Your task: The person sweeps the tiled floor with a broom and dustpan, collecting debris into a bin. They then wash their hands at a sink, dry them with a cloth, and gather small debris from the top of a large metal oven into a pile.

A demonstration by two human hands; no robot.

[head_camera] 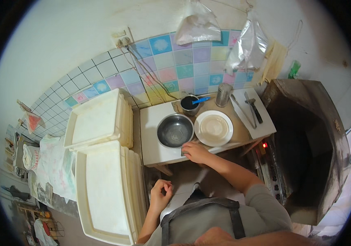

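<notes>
My right hand (pixel 194 152) is at the front edge of a small white table (pixel 151 153), its fingers closed around a small dark item that is mostly hidden. Just beyond it are a metal bowl (pixel 175 130) and a white plate (pixel 214 128). Behind these stands a metal cup (pixel 189 104) of dark liquid with a blue-handled utensil (pixel 201 100) across its rim. My left hand (pixel 161 193) hangs in front of the table with curled fingers, and no object shows in it. Metal tongs (pixel 243 111), a black-handled tool (pixel 256 112) and a metal canister (pixel 223 94) are at the table's right part.
Stacked cream plastic trays (pixel 105 190) stand left of the table, with another stack (pixel 95 123) behind. A dark, deep oven-like chamber (pixel 304 147) is at the right, with a red light (pixel 265 145) beside it. Plastic bags (pixel 198 26) hang on the wall.
</notes>
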